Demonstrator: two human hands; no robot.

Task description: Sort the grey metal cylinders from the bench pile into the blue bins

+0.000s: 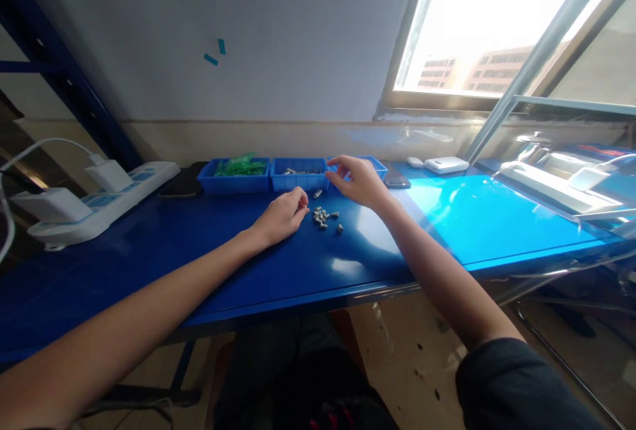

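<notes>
My left hand rests on the blue tabletop with its fingers curled in a pinch. What it holds, if anything, is too small to make out. Just right of it lies a loose pile of small silvery metal fittings, with one longer metal piece behind them. My right hand hovers at the front of the right blue bin, thumb and index finger apart. It covers much of that bin, whose contents are hidden. Left of it, the middle blue bin holds small metal parts.
A left blue bin contains green plastic pieces. Dark phones lie at both ends of the bin row. A white power strip with plugged-in chargers stands at left; another power strip sits at right, beyond a white box.
</notes>
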